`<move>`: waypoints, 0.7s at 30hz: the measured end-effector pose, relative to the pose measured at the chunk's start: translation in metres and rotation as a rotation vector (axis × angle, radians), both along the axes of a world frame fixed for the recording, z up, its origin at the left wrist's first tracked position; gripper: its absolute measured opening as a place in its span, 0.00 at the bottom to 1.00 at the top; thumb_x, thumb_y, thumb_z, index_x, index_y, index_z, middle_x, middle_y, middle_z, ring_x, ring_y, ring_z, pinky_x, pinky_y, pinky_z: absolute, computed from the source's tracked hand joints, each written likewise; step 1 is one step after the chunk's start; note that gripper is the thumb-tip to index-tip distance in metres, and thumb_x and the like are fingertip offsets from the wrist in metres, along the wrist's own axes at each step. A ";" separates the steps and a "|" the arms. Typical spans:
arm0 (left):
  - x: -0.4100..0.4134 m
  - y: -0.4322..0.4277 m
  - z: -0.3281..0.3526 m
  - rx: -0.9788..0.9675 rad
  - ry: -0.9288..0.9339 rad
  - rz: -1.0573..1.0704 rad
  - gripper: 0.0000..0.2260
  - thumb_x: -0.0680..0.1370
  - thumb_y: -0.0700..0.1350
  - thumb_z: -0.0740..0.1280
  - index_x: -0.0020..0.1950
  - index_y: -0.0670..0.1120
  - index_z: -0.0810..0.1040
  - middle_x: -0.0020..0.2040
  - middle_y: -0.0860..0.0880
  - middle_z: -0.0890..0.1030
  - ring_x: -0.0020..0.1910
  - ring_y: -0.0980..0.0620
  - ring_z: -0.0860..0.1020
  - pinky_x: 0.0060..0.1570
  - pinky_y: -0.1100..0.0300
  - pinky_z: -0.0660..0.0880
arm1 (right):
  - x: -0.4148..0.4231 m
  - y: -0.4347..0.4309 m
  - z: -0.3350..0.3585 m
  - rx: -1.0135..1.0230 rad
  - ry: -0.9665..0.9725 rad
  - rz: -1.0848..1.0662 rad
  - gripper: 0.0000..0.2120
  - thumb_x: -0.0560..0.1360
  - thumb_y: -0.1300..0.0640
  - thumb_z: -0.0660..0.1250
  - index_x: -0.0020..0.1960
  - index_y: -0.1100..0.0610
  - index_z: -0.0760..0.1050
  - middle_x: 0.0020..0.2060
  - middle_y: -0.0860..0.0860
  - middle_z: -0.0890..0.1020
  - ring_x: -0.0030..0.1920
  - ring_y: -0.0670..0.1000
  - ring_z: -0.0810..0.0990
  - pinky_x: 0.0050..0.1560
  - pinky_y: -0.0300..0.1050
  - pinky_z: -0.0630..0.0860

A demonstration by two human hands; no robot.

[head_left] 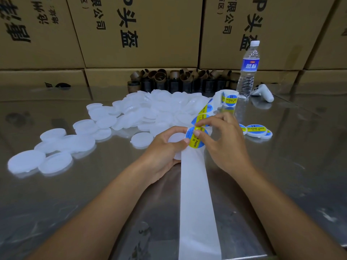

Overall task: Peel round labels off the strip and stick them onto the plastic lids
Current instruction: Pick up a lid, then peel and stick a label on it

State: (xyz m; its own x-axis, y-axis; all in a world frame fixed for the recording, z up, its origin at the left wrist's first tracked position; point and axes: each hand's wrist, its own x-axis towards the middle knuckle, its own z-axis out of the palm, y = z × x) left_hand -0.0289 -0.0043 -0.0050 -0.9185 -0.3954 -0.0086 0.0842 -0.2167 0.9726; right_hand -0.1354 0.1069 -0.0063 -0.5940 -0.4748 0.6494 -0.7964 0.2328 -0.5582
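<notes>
- The steel tabletop [75, 212] shows bare surface on both sides of our arms; cardboard boxes [142, 30] close its far edge.
- Our left hand [163, 149] has its grip curled round one plain lid [175, 137]; the right hand [225, 141] pinches a round label [197, 142] beside it, over the strip [195, 194].
- We count three labelled lids [256, 129] at the right, one roll [228, 97] and one bottle [247, 72]; the pile of lids [146, 113] is too many to count.
</notes>
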 end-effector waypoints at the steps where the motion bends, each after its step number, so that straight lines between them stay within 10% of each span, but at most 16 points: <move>1: 0.000 0.000 0.000 0.000 -0.004 -0.001 0.08 0.80 0.36 0.63 0.58 0.43 0.77 0.47 0.41 0.82 0.39 0.49 0.82 0.37 0.60 0.80 | 0.000 0.000 0.000 -0.008 -0.005 0.005 0.06 0.71 0.56 0.73 0.48 0.50 0.81 0.45 0.47 0.71 0.49 0.44 0.70 0.47 0.23 0.62; 21: -0.003 0.002 0.004 0.141 -0.032 0.052 0.14 0.82 0.43 0.58 0.61 0.37 0.76 0.49 0.39 0.81 0.40 0.48 0.81 0.38 0.62 0.80 | 0.012 0.001 0.004 0.023 -0.315 0.277 0.13 0.68 0.67 0.65 0.33 0.49 0.73 0.36 0.44 0.80 0.44 0.42 0.78 0.45 0.40 0.72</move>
State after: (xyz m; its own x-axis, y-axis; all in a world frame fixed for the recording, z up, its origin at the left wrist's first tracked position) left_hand -0.0319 -0.0020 -0.0008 -0.8953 -0.4349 -0.0960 0.0685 -0.3474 0.9352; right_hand -0.1236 0.1078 -0.0019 -0.6098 -0.6568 0.4436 -0.6216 0.0491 -0.7818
